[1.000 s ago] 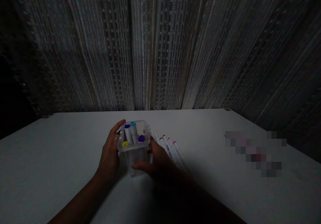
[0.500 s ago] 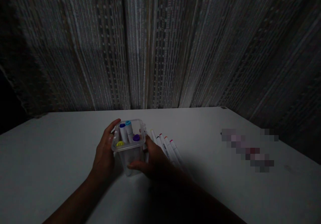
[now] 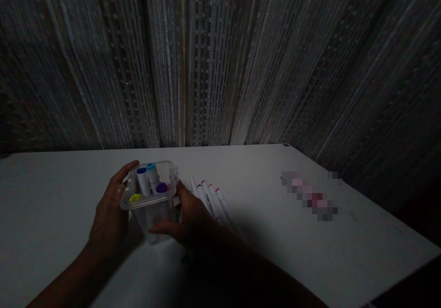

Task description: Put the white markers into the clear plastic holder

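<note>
Clear plastic box: square, open-topped, standing upright on the white table, at about 7 o'clock from the table's middle. Contents: four markers on end, white-barrelled, their caps showing above the rim, namely a dark blue cap at 11 o'clock inside the box, a light blue cap at 1 o'clock, a purple cap at 4 o'clock and a yellow cap at 8 o'clock. Left hand: wrapped on the box's 9 o'clock side, thumb up along the rim, palm against the wall. Right hand: pressed on the box's 3 o'clock side, fingers curled round the near face toward 6 o'clock. Both hands clasp the box between them. Loose markers: a row of about four, white, lying flat and side by side on the table at 3 o'clock of the box, just behind the right hand, coloured tips pointing toward 11 o'clock. Curtain: dark, striped, hanging along the table's far edge at 12 o'clock. Blurred patch: on the table at 3 o'clock, well apart from the hands; contents cannot be told.
</note>
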Available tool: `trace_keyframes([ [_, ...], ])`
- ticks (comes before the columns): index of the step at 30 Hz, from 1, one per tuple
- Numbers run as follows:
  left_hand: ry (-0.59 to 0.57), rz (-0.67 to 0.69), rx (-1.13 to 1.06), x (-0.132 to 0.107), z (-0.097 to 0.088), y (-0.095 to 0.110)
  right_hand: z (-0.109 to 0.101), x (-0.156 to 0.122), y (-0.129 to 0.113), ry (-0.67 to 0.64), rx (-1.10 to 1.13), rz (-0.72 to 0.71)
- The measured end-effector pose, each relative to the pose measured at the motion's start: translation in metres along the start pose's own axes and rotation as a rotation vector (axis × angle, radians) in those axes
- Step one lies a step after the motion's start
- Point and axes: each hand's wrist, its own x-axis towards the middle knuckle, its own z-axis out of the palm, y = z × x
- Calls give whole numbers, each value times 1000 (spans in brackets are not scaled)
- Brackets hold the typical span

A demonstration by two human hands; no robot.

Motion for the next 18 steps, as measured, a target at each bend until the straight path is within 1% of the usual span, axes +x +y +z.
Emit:
trace_keyframes([
  [2,12,-6,0,0,1,2,0,0,1,0,0,-5],
  [8,74,-118,-10,-2,4,19,2,1,2,-4,11,-2],
  [10,75,-133,-4,-2,4,20,2,0,2,-4,12,-5],
  [15,50,-87,0,-2,3,15,2,0,2,-4,16,-1],
  [18,49,-110,-21,-2,4,16,2,0,1,0,8,8],
])
